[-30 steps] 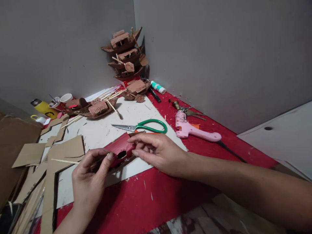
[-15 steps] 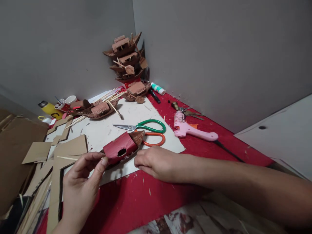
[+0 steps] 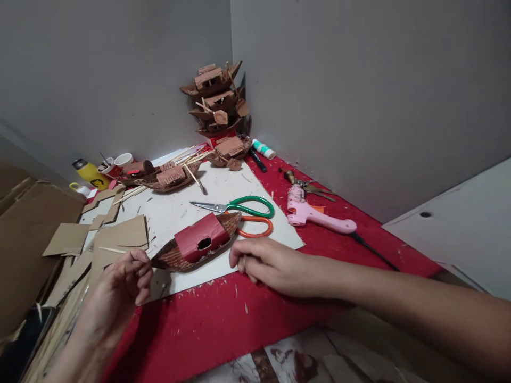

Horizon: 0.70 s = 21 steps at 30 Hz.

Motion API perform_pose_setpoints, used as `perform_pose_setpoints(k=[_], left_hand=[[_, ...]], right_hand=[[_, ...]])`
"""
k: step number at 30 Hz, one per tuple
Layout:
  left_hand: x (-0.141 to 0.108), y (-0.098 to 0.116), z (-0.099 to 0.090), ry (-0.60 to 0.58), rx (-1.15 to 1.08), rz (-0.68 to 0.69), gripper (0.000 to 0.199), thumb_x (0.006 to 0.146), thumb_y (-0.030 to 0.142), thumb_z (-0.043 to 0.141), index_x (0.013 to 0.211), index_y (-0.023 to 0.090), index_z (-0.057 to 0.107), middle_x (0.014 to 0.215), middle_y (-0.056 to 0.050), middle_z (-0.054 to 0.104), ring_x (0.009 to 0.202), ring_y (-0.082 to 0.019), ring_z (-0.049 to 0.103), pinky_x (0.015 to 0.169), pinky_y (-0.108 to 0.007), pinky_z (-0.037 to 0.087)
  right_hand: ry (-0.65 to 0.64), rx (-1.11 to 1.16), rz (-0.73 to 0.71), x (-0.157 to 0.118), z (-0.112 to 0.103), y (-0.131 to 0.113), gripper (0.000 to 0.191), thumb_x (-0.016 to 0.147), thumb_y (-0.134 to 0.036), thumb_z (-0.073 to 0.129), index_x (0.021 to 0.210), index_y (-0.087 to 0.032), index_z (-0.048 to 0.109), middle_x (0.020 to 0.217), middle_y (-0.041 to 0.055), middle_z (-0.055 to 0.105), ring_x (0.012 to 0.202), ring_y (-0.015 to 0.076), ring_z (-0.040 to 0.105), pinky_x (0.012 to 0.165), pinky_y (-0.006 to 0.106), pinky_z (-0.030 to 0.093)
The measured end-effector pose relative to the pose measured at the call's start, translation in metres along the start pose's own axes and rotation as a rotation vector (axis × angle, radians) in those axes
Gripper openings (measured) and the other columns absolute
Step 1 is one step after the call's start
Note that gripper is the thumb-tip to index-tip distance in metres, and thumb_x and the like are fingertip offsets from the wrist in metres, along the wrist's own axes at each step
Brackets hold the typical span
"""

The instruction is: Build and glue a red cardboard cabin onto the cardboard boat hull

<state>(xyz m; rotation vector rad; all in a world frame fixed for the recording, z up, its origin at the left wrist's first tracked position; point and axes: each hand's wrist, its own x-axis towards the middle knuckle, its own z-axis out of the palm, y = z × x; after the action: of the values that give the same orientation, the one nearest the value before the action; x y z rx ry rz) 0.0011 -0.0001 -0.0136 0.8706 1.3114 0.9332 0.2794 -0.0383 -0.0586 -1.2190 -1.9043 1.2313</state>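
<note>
Boat (image 3: pixel 200 242) before us sits upright at the near edge of the white sheet (image 3: pixel 239 186), its red roof showing a ragged hole on our side. Leftmost we see a box (image 3: pixel 34 234), then a yellow bottle (image 3: pixel 96 176), two cups (image 3: pixel 123 158) and flat cardboard (image 3: pixel 125 230) with a stick (image 3: pixel 112 249) across it. Our left hand (image 3: pixel 123 279) comes next, fingers bent and close together at the boat's left tip (whether they pinch it, we cannot tell). Farther back lies a second boat (image 3: pixel 171 178); more boats (image 3: pixel 209 81) are stacked in the corner behind. Past our boat we have scissors (image 3: pixel 220 207), blades pointing left, handles spread, the orange one just beside the boat's right end. Our right hand (image 3: pixel 265 264) is low over the red table (image 3: pixel 207 319), near the boat yet apart from it, fingers loosely curled inward; we cannot tell if they hold anything. Rightmost we find a pink glue gun (image 3: pixel 306 213), its black cord (image 3: pixel 377 250) trailing right
</note>
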Motion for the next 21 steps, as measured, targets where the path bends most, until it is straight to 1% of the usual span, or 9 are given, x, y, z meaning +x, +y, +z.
perform_pose_setpoints(k=[3,5,8,9,11,14,17,19,21], left_hand=[[0.009,0.010,-0.008,0.016,0.117,0.076,0.023,0.060,0.034,0.076,0.070,0.019,0.061,0.051,0.008,0.030,0.041,-0.004,0.021,0.035,-0.014,0.021],[0.020,0.017,-0.012,0.039,0.328,0.212,0.024,0.061,0.036,0.076,0.072,0.019,0.063,0.051,0.007,0.035,0.043,-0.005,0.025,0.038,-0.014,0.022],[0.043,0.025,-0.013,0.038,0.721,0.424,0.025,0.062,0.038,0.076,0.075,0.019,0.067,0.055,0.003,0.048,0.049,-0.009,0.039,0.043,-0.017,0.030],[0.050,0.026,-0.012,-0.021,0.820,0.438,0.026,0.063,0.040,0.074,0.076,0.019,0.067,0.054,0.002,0.050,0.050,-0.011,0.042,0.043,-0.019,0.032],[0.063,0.026,-0.007,-0.213,0.945,0.400,0.028,0.068,0.044,0.069,0.081,0.019,0.068,0.054,0.002,0.051,0.049,-0.012,0.043,0.043,-0.021,0.034],[0.075,0.023,0.004,-0.438,1.075,0.368,0.025,0.075,0.041,0.063,0.090,0.021,0.069,0.057,0.003,0.054,0.049,-0.013,0.046,0.043,-0.021,0.035],[0.086,0.019,0.012,-0.490,1.214,0.497,0.022,0.076,0.034,0.061,0.093,0.023,0.070,0.059,0.002,0.058,0.051,-0.015,0.050,0.046,-0.022,0.038],[0.094,0.017,0.016,-0.518,1.244,0.577,0.022,0.075,0.029,0.060,0.092,0.024,0.072,0.066,-0.001,0.065,0.057,-0.017,0.057,0.051,-0.024,0.043],[0.100,0.015,0.019,-0.556,1.243,0.603,0.023,0.074,0.025,0.058,0.093,0.026,0.072,0.076,-0.003,0.071,0.065,-0.020,0.063,0.058,-0.027,0.048]], right_hand=[[0.086,0.274,0.151,0.007,-0.008,0.000,0.023,0.077,-0.004,0.036,0.080,-0.016,0.055,0.064,-0.0024,0.052,0.050,0.0085,0.042,0.047,0.020,0.033],[0.149,0.339,0.187,0.012,-0.011,0.001,0.019,0.077,-0.005,0.038,0.078,-0.016,0.054,0.059,-0.0044,0.046,0.046,0.0075,0.036,0.044,0.020,0.028],[0.248,0.336,0.217,0.019,-0.012,0.002,0.008,0.084,-0.015,0.047,0.088,-0.017,0.053,0.053,-0.0086,0.037,0.044,0.0075,0.032,0.042,0.020,0.023],[0.253,0.342,0.241,0.021,-0.010,0.003,0.009,0.085,-0.018,0.050,0.093,-0.017,0.053,0.051,-0.0099,0.035,0.043,0.0075,0.031,0.042,0.020,0.021],[0.218,0.379,0.292,0.023,-0.006,0.003,0.019,0.084,-0.021,0.055,0.102,-0.016,0.053,0.048,-0.0117,0.034,0.041,0.0071,0.029,0.041,0.019,0.019],[0.133,0.491,0.338,0.026,0.001,0.002,0.025,0.082,-0.022,0.060,0.105,-0.015,0.055,0.044,-0.0134,0.035,0.037,0.0060,0.028,0.039,0.018,0.020],[0.085,0.600,0.377,0.031,0.006,0.001,0.024,0.080,-0.024,0.060,0.103,-0.014,0.059,0.038,-0.0144,0.034,0.033,0.0053,0.024,0.034,0.017,0.018],[0.082,0.646,0.407,0.036,0.009,0.001,0.026,0.081,-0.023,0.059,0.105,-0.014,0.061,0.035,-0.0144,0.034,0.031,0.0053,0.023,0.032,0.016,0.018],[0.083,0.665,0.429,0.039,0.010,0.002,0.025,0.081,-0.021,0.056,0.104,-0.014,0.063,0.035,-0.0139,0.034,0.030,0.0051,0.023,0.031,0.015,0.018]])
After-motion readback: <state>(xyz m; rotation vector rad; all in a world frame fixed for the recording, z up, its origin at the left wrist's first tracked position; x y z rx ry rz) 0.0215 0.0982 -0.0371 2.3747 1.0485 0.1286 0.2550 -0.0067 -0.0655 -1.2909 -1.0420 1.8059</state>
